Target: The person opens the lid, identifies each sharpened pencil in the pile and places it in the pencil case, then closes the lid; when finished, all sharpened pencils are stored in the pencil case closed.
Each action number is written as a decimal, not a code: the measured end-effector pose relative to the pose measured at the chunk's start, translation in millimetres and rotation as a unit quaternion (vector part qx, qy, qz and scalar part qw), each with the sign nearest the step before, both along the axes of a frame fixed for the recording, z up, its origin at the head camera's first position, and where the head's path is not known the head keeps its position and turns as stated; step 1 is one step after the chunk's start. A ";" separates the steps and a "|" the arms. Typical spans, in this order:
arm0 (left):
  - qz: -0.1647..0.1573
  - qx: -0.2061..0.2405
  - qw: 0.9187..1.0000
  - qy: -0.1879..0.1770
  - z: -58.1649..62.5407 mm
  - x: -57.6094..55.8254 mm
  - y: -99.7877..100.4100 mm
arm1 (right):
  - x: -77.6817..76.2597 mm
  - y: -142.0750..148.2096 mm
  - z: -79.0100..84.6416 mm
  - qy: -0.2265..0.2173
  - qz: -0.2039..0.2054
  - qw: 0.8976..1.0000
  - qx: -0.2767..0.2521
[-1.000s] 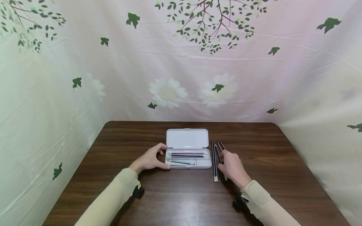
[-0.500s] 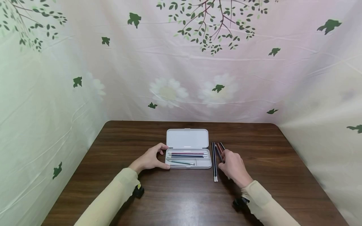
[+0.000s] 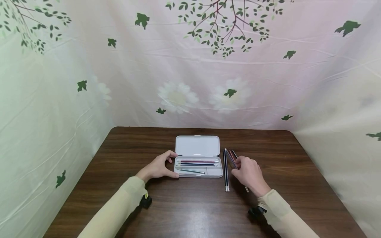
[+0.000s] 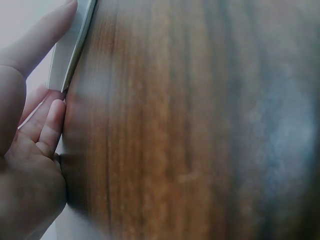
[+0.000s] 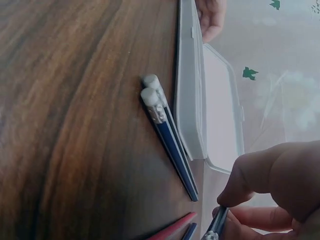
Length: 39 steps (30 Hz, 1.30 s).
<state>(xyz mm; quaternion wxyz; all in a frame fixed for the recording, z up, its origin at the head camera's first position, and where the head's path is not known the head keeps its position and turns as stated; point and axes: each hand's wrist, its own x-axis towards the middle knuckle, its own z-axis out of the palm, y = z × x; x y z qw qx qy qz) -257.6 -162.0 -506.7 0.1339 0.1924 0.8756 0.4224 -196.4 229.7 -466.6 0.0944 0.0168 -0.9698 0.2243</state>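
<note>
My left hand (image 3: 159, 167) grips the left end of an open white pencil case (image 3: 215, 171), thumb at the near corner and fingers at the far one. Several pencils (image 3: 196, 163) lie in the case's long far compartment, and a green pencil (image 3: 190, 171) in the near left one. My right hand (image 3: 248, 173) pinches a dark pencil (image 5: 218, 220) between thumb and fingers, just right of the case. Two dark striped pencils (image 3: 226, 175) with white erasers lie side by side against the case's right end. Beneath the right hand are a red pencil (image 5: 175, 226) and another dark pencil (image 5: 189, 232), partly hidden.
The dark wood-grain table (image 3: 190, 211) extends all round the case. The case's lid (image 3: 197, 145) lies folded back toward the far edge. A pale curtain (image 3: 190, 76) with leaf and flower prints hangs behind the table and along both sides.
My right hand has shifted slightly right and lifted the dark pencil, which now slants with its tip near the two striped pencils. The left hand and the case have stayed put.
</note>
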 end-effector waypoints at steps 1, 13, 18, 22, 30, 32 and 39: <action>0.000 0.000 1.000 0.000 0.0 0.0 0.0 | -0.3 0.3 0.9 0.001 0.001 1.000 -0.002; 0.004 0.001 1.000 -0.005 1.3 0.9 -0.9 | -6.3 -5.7 8.4 0.025 0.042 0.999 -0.023; 0.006 -0.001 1.000 -0.004 1.9 1.4 -0.6 | -9.8 -11.7 8.9 0.036 0.076 0.996 -0.025; 0.006 -0.002 1.000 0.000 2.2 1.2 -0.2 | -12.1 -18.7 10.4 0.031 0.112 0.993 -0.027; 0.004 -0.004 1.000 0.001 0.4 0.1 0.6 | -18.6 -32.4 7.7 0.026 0.157 0.987 0.009; 0.003 -0.002 1.000 0.001 0.0 -0.3 0.8 | -20.3 -35.5 5.9 0.033 0.168 0.985 0.022; 0.001 0.001 1.000 0.007 0.6 -0.2 1.2 | -25.7 -47.6 2.2 0.057 0.202 0.977 0.048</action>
